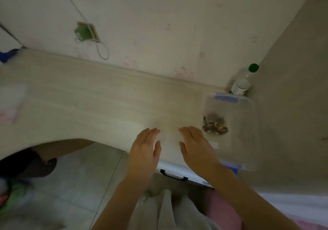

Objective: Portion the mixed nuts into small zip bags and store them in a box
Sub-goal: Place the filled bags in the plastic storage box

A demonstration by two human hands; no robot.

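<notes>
Fingers [150, 134] straight over pale woodgrain desk [88, 105], clear plastic box [246, 116] holding nuts [214, 126]

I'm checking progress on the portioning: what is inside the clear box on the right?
Inside the clear box lies one heap of mixed nuts, near its left wall. The blur hides whether they are bagged or loose, and nothing else shows through the plastic.

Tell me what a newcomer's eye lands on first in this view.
First the two bare hands, left hand and right hand, fingers straight, side by side over the near edge of the pale table. Just right of the right hand sits a clear plastic box with a heap of mixed nuts showing inside. Behind the box, in the corner, stands a clear bottle with a green cap.
</notes>
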